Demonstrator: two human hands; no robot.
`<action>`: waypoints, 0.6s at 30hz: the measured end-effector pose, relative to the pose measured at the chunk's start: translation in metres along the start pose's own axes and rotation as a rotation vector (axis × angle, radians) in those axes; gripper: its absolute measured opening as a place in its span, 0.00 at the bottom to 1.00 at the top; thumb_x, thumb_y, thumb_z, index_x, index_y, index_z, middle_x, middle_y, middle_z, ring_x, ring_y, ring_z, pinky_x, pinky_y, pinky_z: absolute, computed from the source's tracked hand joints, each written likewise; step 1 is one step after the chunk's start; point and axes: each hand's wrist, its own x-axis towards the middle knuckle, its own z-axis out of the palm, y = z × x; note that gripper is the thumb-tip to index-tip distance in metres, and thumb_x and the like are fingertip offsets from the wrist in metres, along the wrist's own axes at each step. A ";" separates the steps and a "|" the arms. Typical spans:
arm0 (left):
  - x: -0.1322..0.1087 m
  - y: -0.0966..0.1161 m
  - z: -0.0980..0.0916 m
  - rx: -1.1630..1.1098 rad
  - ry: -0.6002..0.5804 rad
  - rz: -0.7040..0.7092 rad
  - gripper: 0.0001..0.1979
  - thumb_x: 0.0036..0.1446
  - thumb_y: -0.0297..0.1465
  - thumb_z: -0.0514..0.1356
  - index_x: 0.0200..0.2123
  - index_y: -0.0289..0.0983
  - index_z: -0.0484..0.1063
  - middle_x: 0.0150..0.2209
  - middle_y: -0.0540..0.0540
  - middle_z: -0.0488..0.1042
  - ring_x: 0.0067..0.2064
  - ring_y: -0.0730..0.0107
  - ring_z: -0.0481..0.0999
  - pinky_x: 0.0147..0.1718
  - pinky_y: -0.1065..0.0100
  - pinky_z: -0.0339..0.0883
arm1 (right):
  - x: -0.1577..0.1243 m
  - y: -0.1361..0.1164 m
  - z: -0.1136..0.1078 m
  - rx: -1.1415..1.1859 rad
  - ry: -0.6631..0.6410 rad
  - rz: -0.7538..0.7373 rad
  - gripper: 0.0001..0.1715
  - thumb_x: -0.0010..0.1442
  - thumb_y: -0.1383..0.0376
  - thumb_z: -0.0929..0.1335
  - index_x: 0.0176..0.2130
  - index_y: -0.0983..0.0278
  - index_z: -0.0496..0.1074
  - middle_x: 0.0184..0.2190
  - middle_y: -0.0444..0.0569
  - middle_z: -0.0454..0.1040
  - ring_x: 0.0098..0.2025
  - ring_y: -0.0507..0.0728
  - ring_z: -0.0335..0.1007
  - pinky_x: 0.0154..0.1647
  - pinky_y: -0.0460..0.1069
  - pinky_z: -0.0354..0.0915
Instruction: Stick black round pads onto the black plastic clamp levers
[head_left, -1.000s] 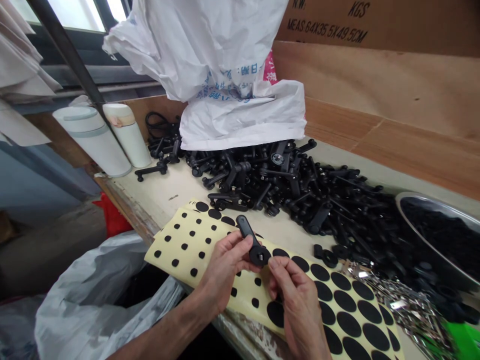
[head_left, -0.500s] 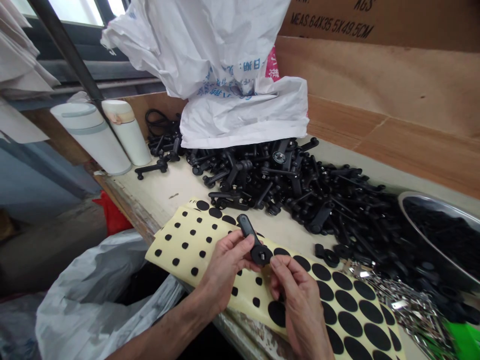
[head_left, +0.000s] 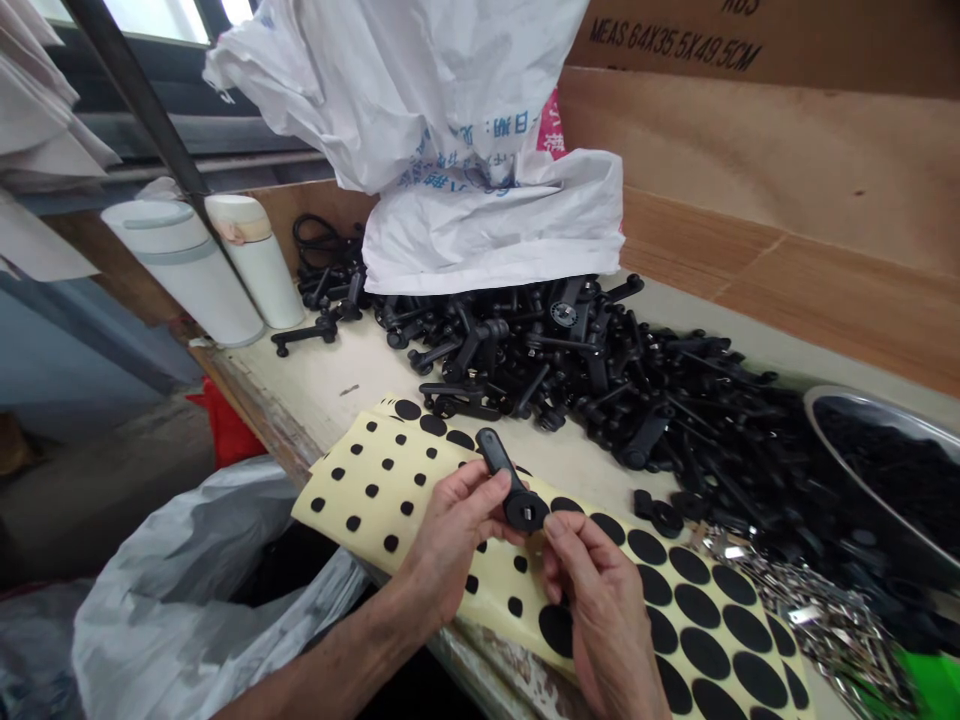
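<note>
Left hand: my left hand (head_left: 450,540) is closed around the black plastic clamping lever (head_left: 501,465), fingers curled under its arm and thumb on top, with a firm hold.

Right hand: my right hand (head_left: 609,630) is raised just beside the lever's round head (head_left: 525,511), thumb and forefinger (head_left: 556,530) pinched close together. I cannot tell whether anything small sits between them.

Lever: it is held above the sheet of black rubber dots (head_left: 409,476), near the front edge of the surface (head_left: 337,370), with the head tipped toward my right hand.

Sheet: its cream backing carries small dots on the left and large dots on the right, and some spots on it look bare. It lies over the front edge, partly under both hands.

Around: a heap of black levers (head_left: 540,350) spreads along the back of the surface, below a white woven sack (head_left: 480,230). A steel bowl (head_left: 885,450) of black parts sits at the right, with a pile of metal clips (head_left: 817,620) just in front of it.

Risk: if my grip slips, the lever could drop onto the sheet or over the front edge. A dot set off-centre on the head would likely stick crooked, and the overhanging sheet could slide off.
</note>
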 end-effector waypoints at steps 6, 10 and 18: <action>0.000 -0.001 0.000 0.005 -0.010 0.011 0.12 0.57 0.38 0.62 0.34 0.33 0.72 0.33 0.42 0.75 0.32 0.71 0.72 0.30 0.71 0.67 | 0.001 0.002 0.001 -0.024 0.020 -0.002 0.18 0.53 0.52 0.72 0.27 0.64 0.70 0.17 0.39 0.60 0.21 0.47 0.49 0.19 0.42 0.51; 0.001 0.000 0.000 0.002 -0.005 0.006 0.13 0.57 0.38 0.62 0.34 0.32 0.72 0.34 0.42 0.75 0.32 0.71 0.72 0.30 0.71 0.67 | 0.002 0.003 0.001 -0.043 0.039 -0.005 0.19 0.52 0.52 0.73 0.27 0.64 0.70 0.17 0.39 0.60 0.21 0.47 0.50 0.19 0.42 0.50; 0.000 0.003 0.002 0.010 0.003 -0.006 0.12 0.57 0.37 0.62 0.37 0.32 0.74 0.35 0.41 0.76 0.33 0.70 0.72 0.30 0.70 0.67 | 0.001 0.001 0.002 -0.086 0.052 -0.041 0.18 0.53 0.52 0.72 0.27 0.64 0.70 0.17 0.39 0.59 0.20 0.47 0.50 0.19 0.42 0.50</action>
